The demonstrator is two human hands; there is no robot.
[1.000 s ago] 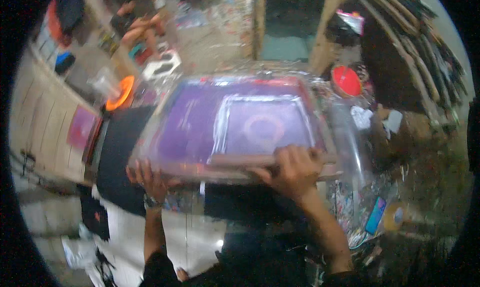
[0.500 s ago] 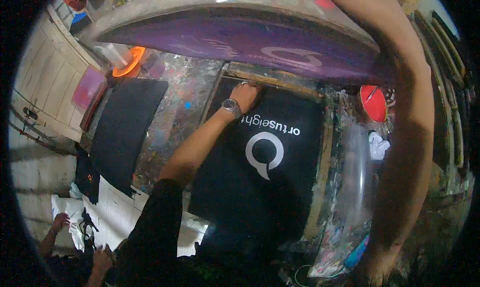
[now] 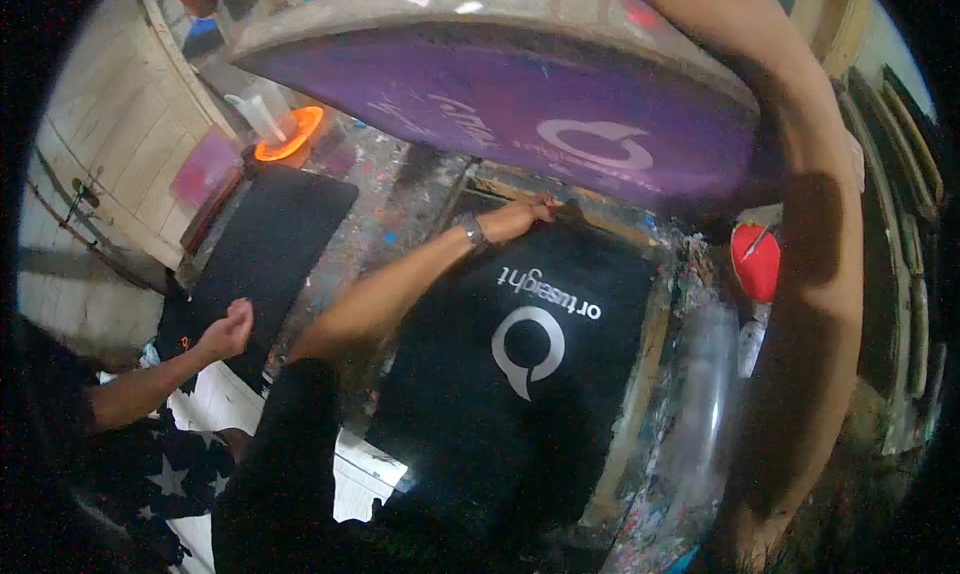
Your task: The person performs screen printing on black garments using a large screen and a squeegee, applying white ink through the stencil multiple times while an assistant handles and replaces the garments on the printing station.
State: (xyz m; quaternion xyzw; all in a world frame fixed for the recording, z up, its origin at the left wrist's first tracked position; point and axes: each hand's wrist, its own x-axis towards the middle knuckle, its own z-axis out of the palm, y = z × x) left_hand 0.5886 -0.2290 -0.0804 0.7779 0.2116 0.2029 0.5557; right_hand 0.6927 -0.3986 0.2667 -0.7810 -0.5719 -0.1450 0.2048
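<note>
A black shirt (image 3: 520, 394) with a white printed mark lies flat on a paint-stained wooden platen (image 3: 640, 394). My left hand (image 3: 525, 214), a watch on its wrist, reaches to the shirt's far edge with its fingers curled on the cloth. Above it a purple printing screen (image 3: 520, 104) in a wooden frame is tilted up. My right forearm (image 3: 810, 274) runs up the right side toward the frame's top edge. That hand itself is out of the picture.
Another person's hand (image 3: 228, 329) hovers at the lower left beside a second black cloth (image 3: 265, 254) on the spattered table (image 3: 400, 204). An orange dish with a clear cup (image 3: 285, 134) stands at the far left. A red pot (image 3: 757, 259) sits right of the platen.
The screen, lying flat under both my hands a second ago, has swung up and uncovered the printed shirt. My left hand has moved to the shirt's far edge. Another person's hand has come in at lower left.
</note>
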